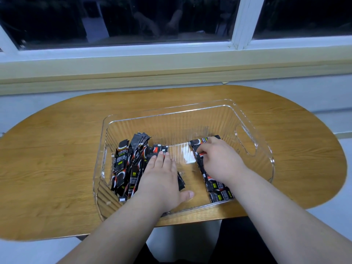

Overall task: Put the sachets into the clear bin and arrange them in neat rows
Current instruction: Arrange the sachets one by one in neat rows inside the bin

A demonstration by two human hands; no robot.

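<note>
Rows are being arranged in the clear bin (171,126): loose sachets (129,164) are pressed under the flat left hand (162,178), one sachet (199,149) (right row) pinched by the right hand (217,159); alignment is needed next.

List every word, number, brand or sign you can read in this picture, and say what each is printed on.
"黑咖啡", probably: large pale characters running along the left-pile sachets and the right-row sachets; blurred, so uncertain.
Small yellow-green labels on the sachets: too small to read.
No text shows on the clear bin, the table or the window frame.
</note>
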